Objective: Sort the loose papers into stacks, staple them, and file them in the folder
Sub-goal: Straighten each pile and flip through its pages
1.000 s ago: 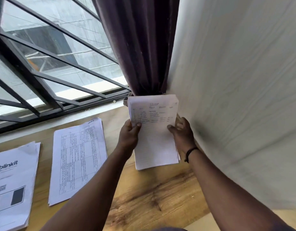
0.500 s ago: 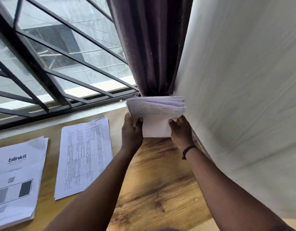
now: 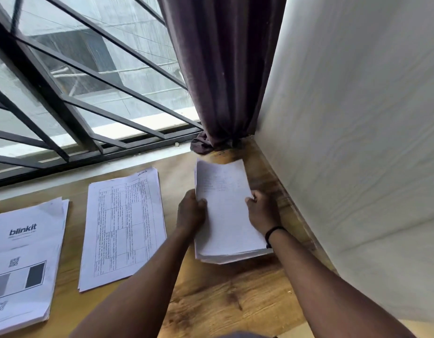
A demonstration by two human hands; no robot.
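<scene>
Centre-right of frame: left hand [image 3: 190,212] & right hand [image 3: 262,211] grip side edges of thick white paper stack [image 3: 225,215], near white wall [image 3: 357,142]; bare wooden table [image 3: 223,301] below.

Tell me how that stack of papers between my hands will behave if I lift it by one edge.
The stack is loose, unstapled sheets, fanned at the near edge, so it would likely droop and splay. Sheets could slide apart on the smooth wooden table. Both hands, left and right, gripping its sides probably keep it square.

we read "blinkit" on the top sheet of the leftmost paper stack [image 3: 25,259]; print on the table-form stack [image 3: 124,228] is too small for us.
</scene>
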